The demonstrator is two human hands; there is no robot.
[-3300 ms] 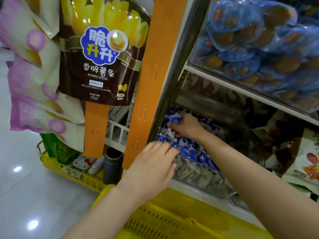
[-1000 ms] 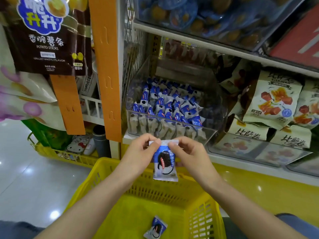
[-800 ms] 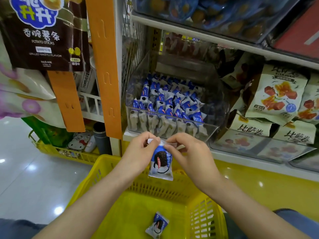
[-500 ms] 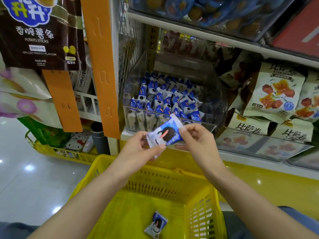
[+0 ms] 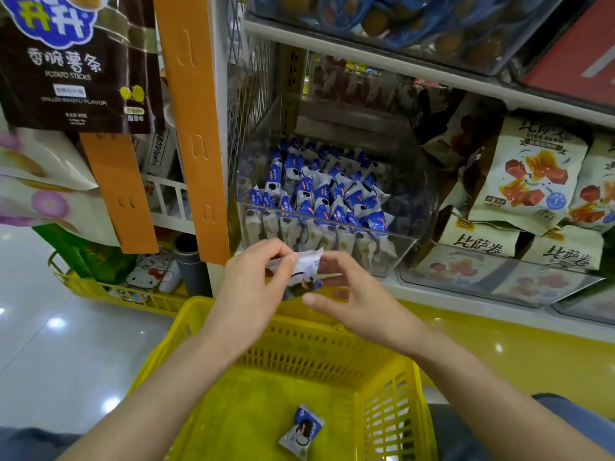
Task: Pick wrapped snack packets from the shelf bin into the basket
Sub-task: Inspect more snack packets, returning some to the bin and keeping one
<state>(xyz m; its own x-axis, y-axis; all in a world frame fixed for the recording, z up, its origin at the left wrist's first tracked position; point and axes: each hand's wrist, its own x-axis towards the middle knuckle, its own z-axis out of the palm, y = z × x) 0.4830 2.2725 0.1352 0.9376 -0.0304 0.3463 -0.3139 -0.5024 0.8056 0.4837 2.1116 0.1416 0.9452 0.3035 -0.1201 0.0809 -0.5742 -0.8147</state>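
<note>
Up and far left of the left hand [image 5: 253,287] hangs a brown potato-stick bag [image 5: 76,61]; an orange hanging strip [image 5: 193,128] ends just above-left of that hand. The left hand pinches a snack packet [image 5: 307,266] between thumb and fingers, which cover the packet's left part; its long axis runs roughly across the view, rising slightly toward the right hand [image 5: 362,304], with the white crimped end pointing up-right; the wrapper is white and blue with a dark round biscuit printed on it. The right hand lies close beside the left, thumb tip just under the packet's lower edge, fingers blurred; whether it grips cannot be told. Directly beyond both hands stands the clear shelf bin [image 5: 416,201], holding rows of upright packets [image 5: 319,197]. Below the hands is the yellow basket [image 5: 316,351]; a second packet [image 5: 301,430] lies flat on its floor beneath the gap between the hands, long axis lower-left to upper-right, blue end uppermost. Up and right of the right hand, beige snack bags [image 5: 529,174] are stacked.
</note>
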